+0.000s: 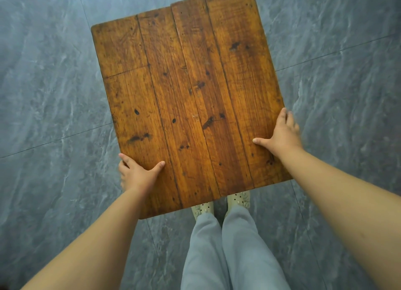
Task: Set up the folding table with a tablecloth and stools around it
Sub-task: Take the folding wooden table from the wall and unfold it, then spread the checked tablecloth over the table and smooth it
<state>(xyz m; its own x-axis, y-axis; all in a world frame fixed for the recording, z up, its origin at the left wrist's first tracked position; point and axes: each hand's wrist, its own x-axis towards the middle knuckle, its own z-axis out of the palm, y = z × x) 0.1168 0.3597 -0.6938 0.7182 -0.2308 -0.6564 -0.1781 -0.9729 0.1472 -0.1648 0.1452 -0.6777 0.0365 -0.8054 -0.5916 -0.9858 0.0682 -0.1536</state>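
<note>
The folding table [186, 94] shows its brown wooden plank top, seen from above, filling the middle of the view. My left hand [136, 174] grips its left edge near the close corner, thumb on top and fingers under the rim. On the right edge, my right hand [282, 133] grips the same way, thumb lying on the wood. The table's legs are hidden beneath the top. No tablecloth or stool is in view.
Grey marbled floor tiles [54, 94] surround the table on all sides. My legs in light blue trousers [227, 246] and pale perforated shoes [204, 208] stand just under the table's near edge.
</note>
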